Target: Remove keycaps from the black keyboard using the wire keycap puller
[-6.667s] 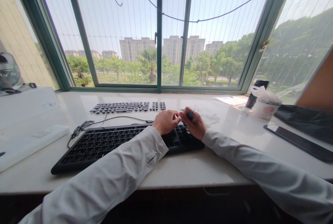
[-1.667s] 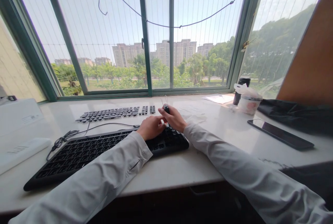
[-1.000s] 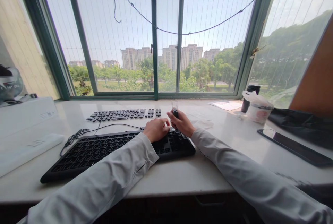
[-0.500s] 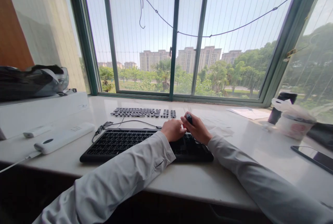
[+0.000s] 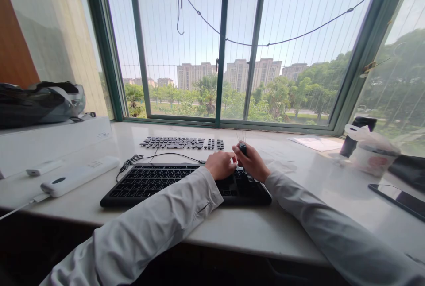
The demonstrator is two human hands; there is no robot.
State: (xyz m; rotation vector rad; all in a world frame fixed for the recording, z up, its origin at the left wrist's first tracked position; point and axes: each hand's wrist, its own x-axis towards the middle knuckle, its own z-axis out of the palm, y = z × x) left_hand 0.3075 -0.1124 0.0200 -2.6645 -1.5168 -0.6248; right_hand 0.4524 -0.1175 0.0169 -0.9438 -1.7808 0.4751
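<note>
Over the right part of a black keyboard with bare key sockets, both my hands meet. My right hand is closed round a wire keycap puller, its black handle showing at the top of the fist and thin wires sticking up above it. Pressed close against it, my left hand has its fingers curled in a pinch; what they hold, if anything, is hidden. Behind the keyboard, loose black keycaps lie in rows laid out like a keyboard.
A coiled cable lies behind the keyboard. To the left are a white power strip and a white box with a dark bag on top. On the right stand a plastic-wrapped cup, a paper sheet and a phone.
Both hands stay together over the keyboard, with only slight finger movement. The whole view has shifted a little.
</note>
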